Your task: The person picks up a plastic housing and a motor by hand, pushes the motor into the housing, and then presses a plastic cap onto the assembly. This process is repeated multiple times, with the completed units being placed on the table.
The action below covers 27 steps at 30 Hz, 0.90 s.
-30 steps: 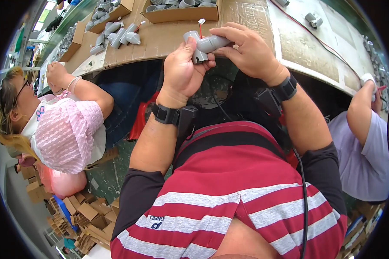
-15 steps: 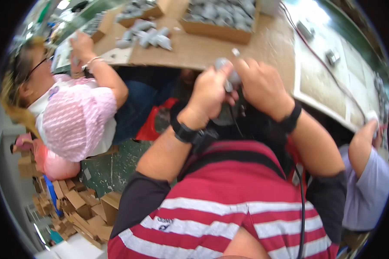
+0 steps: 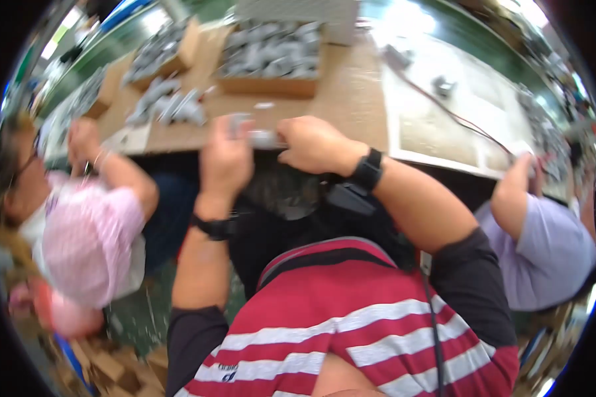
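Note:
A small grey rounded part (image 3: 265,138) lies level between my two hands, just over the near edge of the table. My left hand (image 3: 225,155) is closed around its left side, with a grey piece showing by the thumb and fingers; motion smears the detail. At the part's right end, the curled fingers of my right hand (image 3: 318,144) grip it. A small white piece (image 3: 264,106) lies on the brown tabletop beyond my hands. To the left of it is a loose pile of similar grey parts (image 3: 184,107).
Behind my hands stands a cardboard box (image 3: 268,87) full of grey parts, with another filled box (image 3: 187,54) farther left. A person in pink (image 3: 89,245) works at my left, one in lilac (image 3: 543,245) at my right. A cable (image 3: 444,112) crosses the white board.
The whole view has swung, so the table and people sit farther left. My hands are wider apart, and the grey part now lies level between them instead of tilted.

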Motion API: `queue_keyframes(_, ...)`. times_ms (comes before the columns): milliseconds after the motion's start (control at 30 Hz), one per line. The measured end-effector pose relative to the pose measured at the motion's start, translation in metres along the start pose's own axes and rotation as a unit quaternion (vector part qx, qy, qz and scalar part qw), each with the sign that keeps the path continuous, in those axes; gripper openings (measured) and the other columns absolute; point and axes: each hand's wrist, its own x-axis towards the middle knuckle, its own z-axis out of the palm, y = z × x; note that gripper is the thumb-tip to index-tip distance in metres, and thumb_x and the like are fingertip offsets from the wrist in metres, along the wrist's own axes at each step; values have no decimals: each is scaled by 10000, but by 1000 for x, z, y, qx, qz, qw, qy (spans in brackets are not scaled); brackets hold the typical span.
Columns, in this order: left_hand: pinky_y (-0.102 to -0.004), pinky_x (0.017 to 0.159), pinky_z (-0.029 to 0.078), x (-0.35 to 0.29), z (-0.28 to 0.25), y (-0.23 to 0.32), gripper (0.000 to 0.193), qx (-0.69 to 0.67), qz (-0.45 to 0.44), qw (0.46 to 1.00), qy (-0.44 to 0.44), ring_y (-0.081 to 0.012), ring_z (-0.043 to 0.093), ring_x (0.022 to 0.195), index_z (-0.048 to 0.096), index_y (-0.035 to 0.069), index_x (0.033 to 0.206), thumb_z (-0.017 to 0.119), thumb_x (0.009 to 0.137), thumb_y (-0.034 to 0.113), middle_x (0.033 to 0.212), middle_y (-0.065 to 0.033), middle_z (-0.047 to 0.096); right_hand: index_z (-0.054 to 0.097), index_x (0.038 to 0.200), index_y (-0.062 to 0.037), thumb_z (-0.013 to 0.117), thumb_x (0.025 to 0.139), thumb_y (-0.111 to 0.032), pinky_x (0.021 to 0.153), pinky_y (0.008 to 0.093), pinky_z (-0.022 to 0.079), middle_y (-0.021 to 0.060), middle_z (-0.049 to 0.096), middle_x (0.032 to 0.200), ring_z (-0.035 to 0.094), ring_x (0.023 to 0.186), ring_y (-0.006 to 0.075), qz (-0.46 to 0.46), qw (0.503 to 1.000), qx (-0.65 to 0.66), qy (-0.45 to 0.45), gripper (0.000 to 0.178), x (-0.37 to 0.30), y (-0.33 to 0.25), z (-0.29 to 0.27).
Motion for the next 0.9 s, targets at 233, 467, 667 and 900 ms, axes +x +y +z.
queue_keyframes(233, -497, 945, 462, 70, 5, -62, 413, 211, 140, 958, 137, -440, 561, 1105, 615, 13, 1223, 658, 990, 350, 1129, -261, 585, 694, 1186, -59, 697, 890, -296, 987, 438, 520, 219, 693, 1194, 647, 1133, 372, 267, 877, -148, 371, 380, -15, 172, -134)
queue_keyframes(467, -481, 973, 456, 96, 38, -60, 429, 245, 147, 950, 130, -427, 575, 1074, 610, -17, 1250, 666, 990, 320, 1114, -236, 601, 659, 1305, -53, 728, 856, -357, 1042, 456, 499, 209, 675, 1277, 630, 1207, 376, 262, 894, -145, 332, 547, 0, 278, -149)
queue_keyframes(667, -312, 925, 507, 36, 69, 2, 376, -332, 7, 941, 62, -150, 593, 1025, 505, 32, 1369, 606, 1050, 202, 1198, -85, 604, 687, 1229, -27, 779, 791, -216, 892, 417, 553, 172, 711, 1155, 697, 988, 347, 38, 874, 22, 484, 485, -26, 127, -101)
queue_keyframes(900, -368, 861, 558, -6, 47, -9, 412, -706, -151, 680, -124, -253, 671, 1046, 482, 41, 1414, 545, 1075, 265, 1211, -158, 647, 702, 1188, -26, 792, 807, -221, 859, 412, 540, 171, 703, 1064, 679, 967, 340, -169, 921, 3, 352, 438, 23, 15, -55)
